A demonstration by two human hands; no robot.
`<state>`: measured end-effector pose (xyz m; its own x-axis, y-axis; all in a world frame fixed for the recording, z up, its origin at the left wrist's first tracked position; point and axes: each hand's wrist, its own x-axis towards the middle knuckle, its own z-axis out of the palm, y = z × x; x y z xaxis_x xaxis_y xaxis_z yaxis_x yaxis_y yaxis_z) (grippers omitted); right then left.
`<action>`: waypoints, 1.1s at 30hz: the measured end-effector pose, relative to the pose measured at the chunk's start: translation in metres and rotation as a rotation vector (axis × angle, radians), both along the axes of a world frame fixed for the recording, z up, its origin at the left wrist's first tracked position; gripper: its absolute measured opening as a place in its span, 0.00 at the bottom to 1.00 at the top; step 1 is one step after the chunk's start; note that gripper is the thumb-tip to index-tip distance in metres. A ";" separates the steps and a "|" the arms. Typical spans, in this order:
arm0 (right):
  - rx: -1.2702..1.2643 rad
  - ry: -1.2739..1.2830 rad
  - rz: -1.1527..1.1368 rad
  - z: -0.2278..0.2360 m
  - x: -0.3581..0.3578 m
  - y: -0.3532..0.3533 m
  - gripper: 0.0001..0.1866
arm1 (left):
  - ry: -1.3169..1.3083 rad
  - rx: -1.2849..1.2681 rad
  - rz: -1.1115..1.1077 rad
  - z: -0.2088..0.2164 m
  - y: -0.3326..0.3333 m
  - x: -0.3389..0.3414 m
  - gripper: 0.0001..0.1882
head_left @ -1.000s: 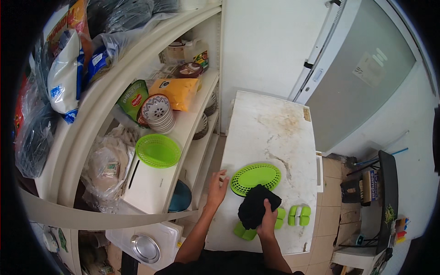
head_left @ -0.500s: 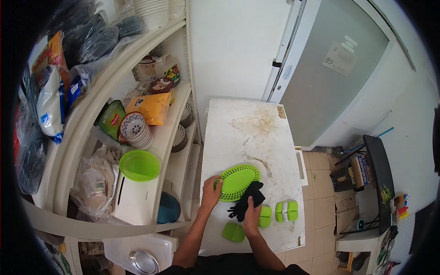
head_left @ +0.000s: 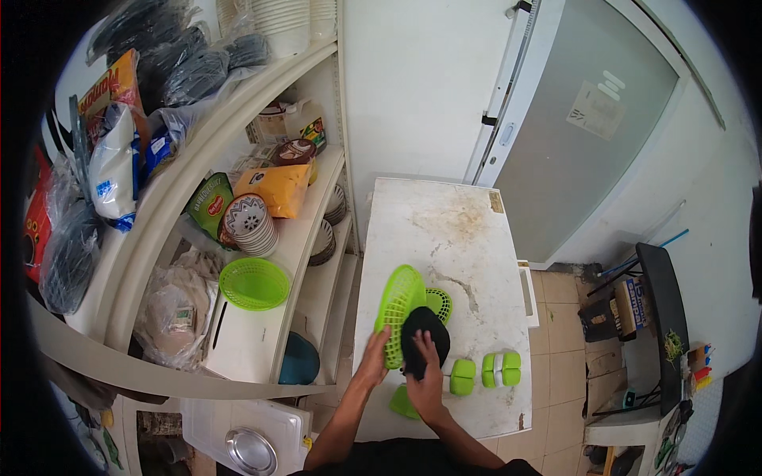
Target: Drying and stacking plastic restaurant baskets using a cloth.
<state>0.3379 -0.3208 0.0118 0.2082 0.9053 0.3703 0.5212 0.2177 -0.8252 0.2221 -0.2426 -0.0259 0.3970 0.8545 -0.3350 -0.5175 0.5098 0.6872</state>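
Observation:
My left hand (head_left: 373,362) grips a bright green oval plastic basket (head_left: 402,300) by its lower rim, tilting it up on edge above the white table. Bunched against the basket's right side is a black cloth piece (head_left: 426,327), which looks like a glove; my right hand (head_left: 427,373) holds it, fingers over its front. Another green basket (head_left: 441,302) lies on the table behind, partly hidden. Small green blocks, perhaps sponges, lie nearby: a green block (head_left: 463,378) right of my right hand, a green pair with a pale band (head_left: 502,369), and one (head_left: 403,403) partly covered by my right wrist.
The worn white table (head_left: 429,230) stands before a white wall and a frosted door (head_left: 587,135). Shelving at left (head_left: 262,337) carries another green basket (head_left: 254,284), stacked patterned bowls (head_left: 252,226) and packages. A black side table (head_left: 660,317) stands at right.
My left hand has lifted one basket from the table and tipped it upright, uncovering another beneath. My right hand has moved the black cloth against it. The view has shifted slightly.

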 end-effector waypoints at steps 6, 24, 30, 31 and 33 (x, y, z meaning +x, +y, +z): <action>0.055 -0.171 0.045 0.023 0.003 0.024 0.37 | 0.194 0.335 0.338 0.018 0.001 0.000 0.19; -0.136 0.255 -0.227 -0.067 0.026 0.020 0.29 | 1.363 0.756 -0.024 -0.042 0.061 0.037 0.24; -0.166 0.408 -0.281 -0.058 0.025 0.017 0.23 | 1.335 0.618 -0.346 -0.026 0.078 0.033 0.44; -0.189 0.488 -0.308 -0.057 0.026 0.017 0.20 | 1.337 0.727 -0.362 -0.023 0.073 0.032 0.50; -0.211 0.532 -0.339 -0.056 0.029 0.015 0.19 | 1.339 0.835 -0.374 -0.023 0.068 0.032 0.57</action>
